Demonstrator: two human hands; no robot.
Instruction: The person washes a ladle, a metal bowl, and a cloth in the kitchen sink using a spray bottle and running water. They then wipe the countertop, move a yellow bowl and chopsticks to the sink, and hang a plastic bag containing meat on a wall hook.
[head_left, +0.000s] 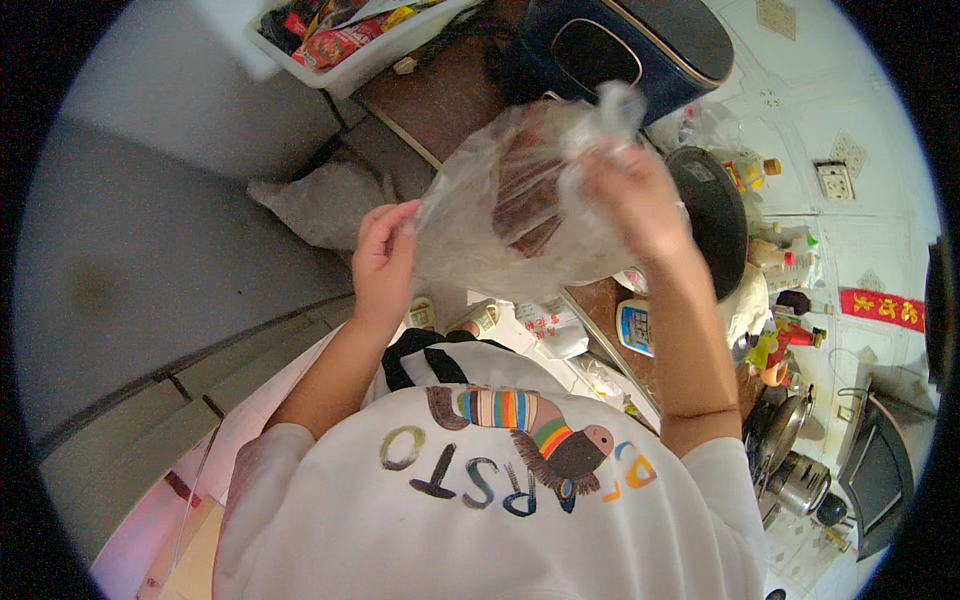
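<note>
A clear plastic bag (465, 217) is stretched between my two hands at the middle of the view, above the floor and the counter's edge. My left hand (386, 251) pinches its left side between thumb and fingers. At its upper right, my right hand (634, 195) grips the gathered, crumpled part of the bag; this hand is blurred. Dark reddish-brown shapes show through the film, but whether they lie inside the bag or behind it I cannot tell.
A white plastic bin (349, 79) of packaged goods stands at the top left of the counter. Beyond the bag is a dark blue appliance (675, 67). A black round pan or lid (709, 225), bottles (769, 255) and a metal pot (802, 484) line the tiled wall at right.
</note>
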